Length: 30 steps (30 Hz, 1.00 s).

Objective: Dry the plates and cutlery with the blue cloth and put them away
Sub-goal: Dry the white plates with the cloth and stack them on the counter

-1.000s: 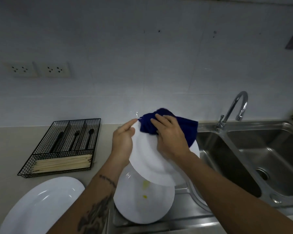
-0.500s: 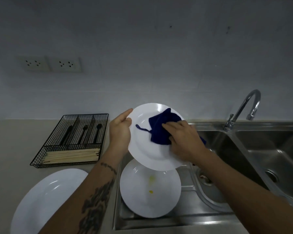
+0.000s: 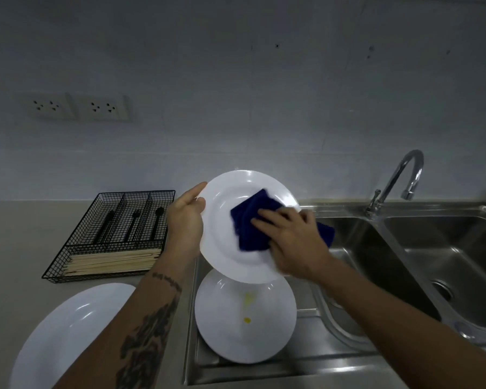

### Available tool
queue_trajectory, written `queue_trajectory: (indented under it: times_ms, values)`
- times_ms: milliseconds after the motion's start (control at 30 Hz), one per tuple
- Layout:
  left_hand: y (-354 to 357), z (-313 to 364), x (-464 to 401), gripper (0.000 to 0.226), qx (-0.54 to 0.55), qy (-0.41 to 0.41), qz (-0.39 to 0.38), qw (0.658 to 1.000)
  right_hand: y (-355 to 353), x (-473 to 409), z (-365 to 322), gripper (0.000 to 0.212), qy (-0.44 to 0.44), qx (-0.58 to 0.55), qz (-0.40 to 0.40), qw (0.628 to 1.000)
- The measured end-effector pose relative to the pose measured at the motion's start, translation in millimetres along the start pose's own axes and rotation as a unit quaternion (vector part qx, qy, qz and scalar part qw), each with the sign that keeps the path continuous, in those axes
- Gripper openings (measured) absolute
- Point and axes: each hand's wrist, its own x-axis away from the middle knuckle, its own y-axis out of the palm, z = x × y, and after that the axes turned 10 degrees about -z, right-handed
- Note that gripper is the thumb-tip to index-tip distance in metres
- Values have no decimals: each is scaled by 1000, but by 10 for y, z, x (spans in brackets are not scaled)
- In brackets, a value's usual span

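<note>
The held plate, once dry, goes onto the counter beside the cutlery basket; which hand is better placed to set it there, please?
Probably the left hand: it already grips the held plate by its rim on the cutlery basket side, while the right hand presses the blue cloth.

Steel dbl sink [image 3: 443, 248] w/ tap [image 3: 401, 175]; two wall sockets [image 3: 79, 107].

Dim, bluish light throughout; soft glare on the tilted white round plate [image 3: 227, 209]; right hand [image 3: 295, 242] motion-blurred; wide-angle bending near edges.
</note>
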Motion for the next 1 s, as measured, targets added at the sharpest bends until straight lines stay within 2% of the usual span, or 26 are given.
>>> queue_trajectory:
  times_ms: [67,167,267,400,500,600,700,833,933,1000]
  values:
    - [4,41,4,43,-3,-4,-29,1000,-80,-92,161,55,33,39,14,999]
    - [21,82,7,42,-17,-6,-45,999,-220,-257,274,59,65,40,40,996]
    - [59,86,30,43,-40,4,-58,997,-368,-428,299,59,97,-59,43,993]
    - [52,110,71,40,-28,34,-72,996,-500,-459,284,52,91,-205,17,974]
    - [-48,103,87,38,-20,56,-69,996,-485,-298,290,47,103,-305,14,947]
    - [-142,72,78,38,12,64,-46,997,-386,-91,309,43,149,-417,-25,896]
    - [-143,-8,35,41,-59,79,-47,994,-293,-10,279,40,188,-461,-3,867]
    - [-69,-159,-71,43,-186,70,-73,977,-350,-22,217,36,171,-394,84,899]
    - [80,-170,-132,47,-190,22,-89,977,-349,10,200,40,138,-314,138,929]
    - [216,-116,-146,52,-157,-29,-94,983,-317,31,188,47,127,-263,154,944]
